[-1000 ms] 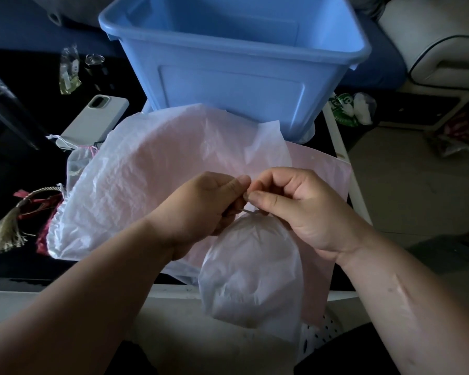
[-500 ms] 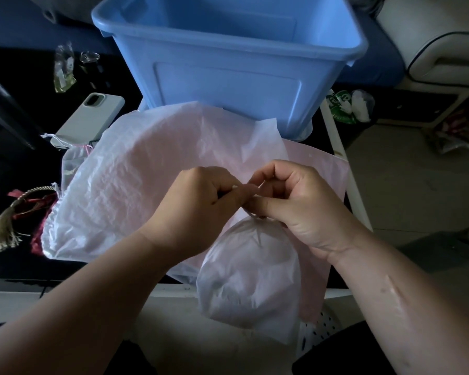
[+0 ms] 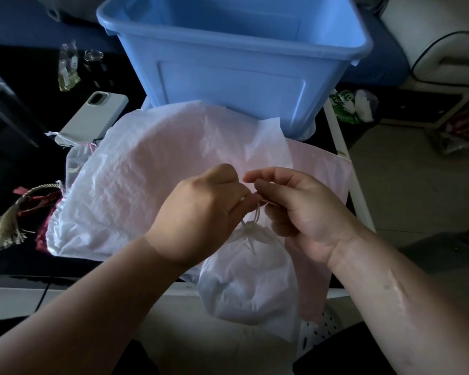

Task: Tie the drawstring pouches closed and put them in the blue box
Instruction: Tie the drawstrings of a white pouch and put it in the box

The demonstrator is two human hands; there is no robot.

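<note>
A small white translucent drawstring pouch (image 3: 248,282) hangs below my hands at the table's front edge, its neck gathered tight. My left hand (image 3: 201,215) pinches the white drawstring (image 3: 257,213) above the neck. My right hand (image 3: 301,209) holds the other end of the cord with curled fingers, its index finger raised. The two hands touch at the fingertips. The blue box (image 3: 238,58) stands open behind them, and its inside is only partly in view. More pouches lie on the table: a large white one (image 3: 125,185) over a pink one (image 3: 320,174).
A phone (image 3: 95,115) in a pale case lies left of the box. A red pouch with a gold tassel (image 3: 8,226) sits at the table's left. Small clear packets (image 3: 68,69) lie further back. The table's white edge (image 3: 344,158) runs along the right, with floor beyond.
The hands have risen slightly and drawn the cord upward from the pouch's neck. My right index finger has lifted off, and a short stretch of drawstring shows between hands and pouch.
</note>
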